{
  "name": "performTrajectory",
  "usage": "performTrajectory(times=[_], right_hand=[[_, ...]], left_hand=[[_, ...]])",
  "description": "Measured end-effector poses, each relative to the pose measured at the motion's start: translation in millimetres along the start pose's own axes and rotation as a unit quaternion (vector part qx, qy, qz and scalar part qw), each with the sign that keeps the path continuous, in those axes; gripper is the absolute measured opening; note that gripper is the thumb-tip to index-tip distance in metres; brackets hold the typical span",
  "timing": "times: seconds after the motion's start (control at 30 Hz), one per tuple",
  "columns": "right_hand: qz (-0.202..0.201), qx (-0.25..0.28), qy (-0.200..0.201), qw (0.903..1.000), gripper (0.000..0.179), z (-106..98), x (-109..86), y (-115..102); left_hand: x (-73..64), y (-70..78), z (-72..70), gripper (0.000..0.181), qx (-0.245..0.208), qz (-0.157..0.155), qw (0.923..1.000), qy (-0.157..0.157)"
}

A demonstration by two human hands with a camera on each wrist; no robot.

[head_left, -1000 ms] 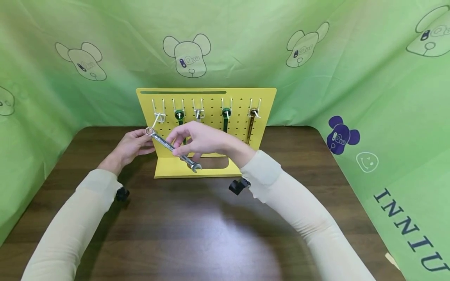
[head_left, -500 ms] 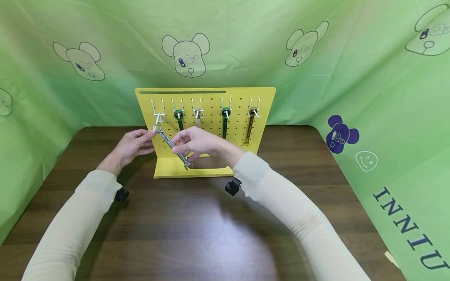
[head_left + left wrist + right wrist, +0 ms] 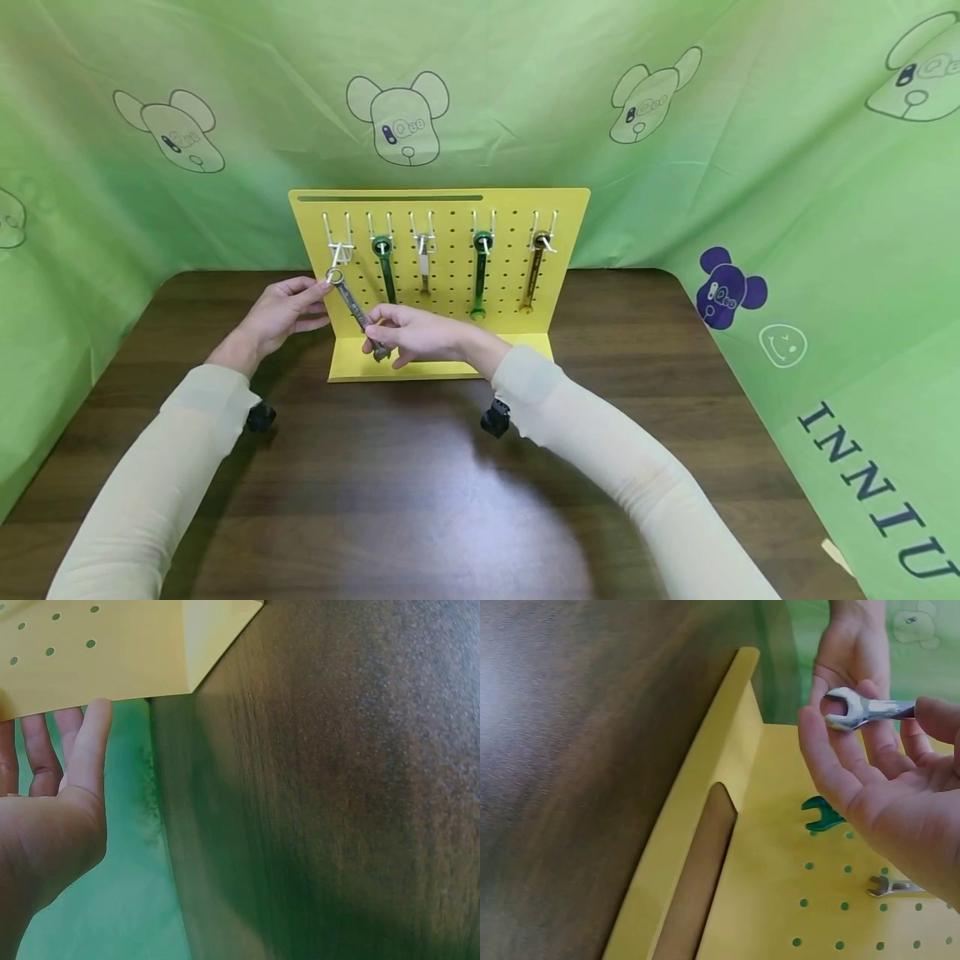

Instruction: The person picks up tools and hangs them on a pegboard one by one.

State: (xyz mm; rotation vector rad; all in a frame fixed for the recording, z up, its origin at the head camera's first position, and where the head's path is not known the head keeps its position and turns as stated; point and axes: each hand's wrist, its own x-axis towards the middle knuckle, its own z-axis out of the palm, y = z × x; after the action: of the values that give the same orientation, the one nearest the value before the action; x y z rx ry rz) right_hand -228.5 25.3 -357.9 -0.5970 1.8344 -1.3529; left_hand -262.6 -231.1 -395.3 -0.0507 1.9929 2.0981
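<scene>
My right hand (image 3: 412, 335) pinches a silver combination wrench (image 3: 351, 304) between thumb and fingers. Its ring end is at the tip of the leftmost white hook (image 3: 339, 252), and its open jaw end points down toward the base. In the right wrist view that open end of the wrench (image 3: 851, 710) shows past the fingers. My left hand (image 3: 281, 310) holds the left edge of the yellow pegboard (image 3: 453, 287); in the left wrist view, fingers (image 3: 91, 742) reach up to the board's edge, some passing behind it.
Other hooks carry a green wrench (image 3: 386, 271), a small silver wrench (image 3: 424, 267), another green wrench (image 3: 481, 275) and a bronze-coloured wrench (image 3: 535, 275). The pegboard stands on a dark wooden table (image 3: 420, 475), before a green printed curtain (image 3: 517, 100).
The right hand has moved down and slightly left, swinging the wrench steeper. Its ring end has shifted right and up to the leftmost hook's tip. The left hand has stayed at the board's edge.
</scene>
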Motion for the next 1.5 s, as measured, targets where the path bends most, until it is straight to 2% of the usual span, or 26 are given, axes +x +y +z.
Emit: performTrajectory(times=[0.17, 0.4, 0.53, 0.73, 0.93, 1.17, 1.5], right_hand=[[-0.001, -0.025, 0.002, 0.9997, 0.022, 2.3, 2.0, 5.7], [0.024, -0.008, 0.029, 0.9993, 0.037, 1.8, 7.3, 13.4], [0.035, 0.016, 0.044, 0.9983, 0.037, 1.9, 9.3, 16.2], [0.037, 0.055, 0.057, 0.9962, 0.039, 2.1, 16.9, 23.1], [0.045, 0.081, 0.072, 0.993, 0.044, 1.7, 23.8, 24.2], [0.063, 0.114, 0.108, 0.9856, 0.045, 6.9, 32.6, 24.3], [0.072, 0.138, 0.101, 0.9827, 0.049, 17.0, 42.8, 28.9]], left_hand=[[-0.1, 0.2, -0.4, 0.046, 0.003, 0.001, 1.0, 0.003], [-0.1, 0.2, -0.1, 0.038, 0.001, -0.004, 1.0, 0.001], [0.5, -0.9, 0.2, 0.041, 0.005, -0.007, 0.9999, 0.005], [-0.5, -1.7, 0.2, 0.027, -0.002, -0.005, 1.0, 0.004], [-1.0, -0.8, 1.2, 0.027, -0.001, -0.002, 1.0, 0.0], [-0.9, -1.6, 1.9, 0.027, 0.006, -0.001, 1.0, 0.003], [-1.2, -2.9, 1.1, 0.031, 0.014, -0.001, 0.9999, 0.005]])
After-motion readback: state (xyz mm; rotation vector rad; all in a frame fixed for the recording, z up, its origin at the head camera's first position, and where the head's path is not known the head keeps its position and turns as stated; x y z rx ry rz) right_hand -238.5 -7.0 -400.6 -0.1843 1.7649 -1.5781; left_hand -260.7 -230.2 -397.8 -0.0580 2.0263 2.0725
